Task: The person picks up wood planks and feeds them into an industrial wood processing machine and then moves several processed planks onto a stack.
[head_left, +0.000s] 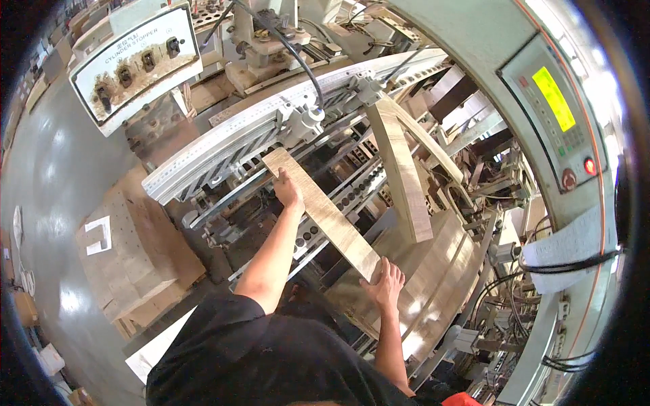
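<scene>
A long, flat wooden board (328, 220) lies slantwise over the machine's rails, its far end beside a metal clamp (302, 124). My left hand (288, 191) is closed on the board's left edge close to that far end. At the near end, my right hand (384, 283) grips the corner, thumb on one side and fingers on the other. To the right, a thicker wooden beam (401, 172) rests with its far end at a second clamp (365, 93). Part of the rails below is hidden by the board.
A curved white measuring fence (230, 145) runs behind the boards. At upper left is a switch panel (135, 68). A control panel with a yellow display (554, 99) and red light (590, 166) stands right. Wood panels (433, 271) lie beneath; a cardboard-covered stack (128, 264) sits left.
</scene>
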The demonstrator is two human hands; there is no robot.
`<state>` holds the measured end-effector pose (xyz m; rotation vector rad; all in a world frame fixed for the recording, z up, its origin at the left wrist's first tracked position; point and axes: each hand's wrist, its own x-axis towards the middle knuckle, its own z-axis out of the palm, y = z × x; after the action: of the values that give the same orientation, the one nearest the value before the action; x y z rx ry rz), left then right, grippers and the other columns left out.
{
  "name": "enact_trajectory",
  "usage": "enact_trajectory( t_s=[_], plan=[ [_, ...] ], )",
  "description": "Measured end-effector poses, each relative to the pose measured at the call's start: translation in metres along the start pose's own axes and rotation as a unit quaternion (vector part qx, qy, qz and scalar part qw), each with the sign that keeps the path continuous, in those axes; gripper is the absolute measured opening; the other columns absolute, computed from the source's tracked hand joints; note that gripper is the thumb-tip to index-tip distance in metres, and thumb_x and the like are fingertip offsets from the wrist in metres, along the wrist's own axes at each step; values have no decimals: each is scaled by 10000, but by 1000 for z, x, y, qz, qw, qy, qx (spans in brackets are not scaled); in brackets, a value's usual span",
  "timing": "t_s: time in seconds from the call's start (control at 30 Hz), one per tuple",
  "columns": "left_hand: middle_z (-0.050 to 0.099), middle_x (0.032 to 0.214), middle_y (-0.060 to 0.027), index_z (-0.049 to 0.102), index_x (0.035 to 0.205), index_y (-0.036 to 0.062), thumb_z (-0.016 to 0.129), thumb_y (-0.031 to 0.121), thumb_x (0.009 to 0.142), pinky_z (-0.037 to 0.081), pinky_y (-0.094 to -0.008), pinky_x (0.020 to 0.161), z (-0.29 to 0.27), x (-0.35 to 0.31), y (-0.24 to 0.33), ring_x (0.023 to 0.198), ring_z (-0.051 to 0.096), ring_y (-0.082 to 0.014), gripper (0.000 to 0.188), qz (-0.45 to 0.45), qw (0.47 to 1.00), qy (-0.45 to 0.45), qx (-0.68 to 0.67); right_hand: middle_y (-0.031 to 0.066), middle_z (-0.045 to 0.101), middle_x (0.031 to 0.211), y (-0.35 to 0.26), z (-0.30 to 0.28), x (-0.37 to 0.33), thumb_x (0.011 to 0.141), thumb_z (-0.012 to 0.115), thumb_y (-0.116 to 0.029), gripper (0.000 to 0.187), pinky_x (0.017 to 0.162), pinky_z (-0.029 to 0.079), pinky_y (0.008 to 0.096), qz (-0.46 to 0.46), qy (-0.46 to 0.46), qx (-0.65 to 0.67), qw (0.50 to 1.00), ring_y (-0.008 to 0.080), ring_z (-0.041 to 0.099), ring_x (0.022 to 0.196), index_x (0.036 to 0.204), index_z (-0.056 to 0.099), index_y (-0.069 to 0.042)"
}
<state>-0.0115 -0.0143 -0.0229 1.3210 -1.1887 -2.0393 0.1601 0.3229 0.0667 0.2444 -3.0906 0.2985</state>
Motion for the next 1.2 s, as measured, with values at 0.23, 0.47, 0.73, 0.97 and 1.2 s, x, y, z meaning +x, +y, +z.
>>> enact_trajectory(
  t_s=[0.23, 0.47, 0.73, 0.97, 1.2],
  plan=[
    [671, 936, -308, 594, 993, -140, 491, 458, 1028, 493, -483, 771, 9, -26, 23, 885, 652, -446, 608, 89, 995, 38, 34, 143, 597, 1130, 0, 14, 15, 624, 755, -213, 730, 950, 407, 468, 35, -26, -24, 999, 353, 551, 1080, 1305, 527, -83],
    [661, 935, -307, 582, 995, -139, 496, 476, 1023, 485, -497, 771, 7, -4, 20, 892, 649, -441, 622, 127, 985, 100, 53, 176, 597, 1104, -23, 10, 22, 685, 675, -143, 564, 912, 402, 479, 32, -19, -18, 999, 384, 546, 1057, 1228, 546, -56],
    [632, 976, -244, 514, 1094, -93, 534, 501, 1007, 471, -426, 831, 9, 5, 7, 889, 599, -315, 602, 110, 986, 120, 44, 166, 592, 1202, -34, 5, 30, 584, 760, -205, 756, 985, 403, 464, 45, -72, -19, 996, 371, 533, 1146, 1282, 516, -52],
    [603, 1148, -374, 560, 1150, -142, 489, 466, 1026, 468, -488, 901, 3, -8, 23, 1092, 586, -491, 625, 47, 994, 64, 74, 156, 578, 1115, -23, 8, 23, 579, 763, -168, 728, 925, 406, 462, 21, -33, -26, 999, 364, 536, 1074, 1257, 524, -55],
    [505, 1332, -378, 597, 1252, -47, 431, 460, 1042, 388, -462, 1070, 8, -13, 29, 1263, 474, -500, 574, 68, 994, 31, 75, 161, 588, 1164, -19, 12, 24, 595, 741, -148, 730, 950, 408, 465, 31, -23, -19, 999, 367, 538, 1108, 1282, 512, -55]
  ],
)
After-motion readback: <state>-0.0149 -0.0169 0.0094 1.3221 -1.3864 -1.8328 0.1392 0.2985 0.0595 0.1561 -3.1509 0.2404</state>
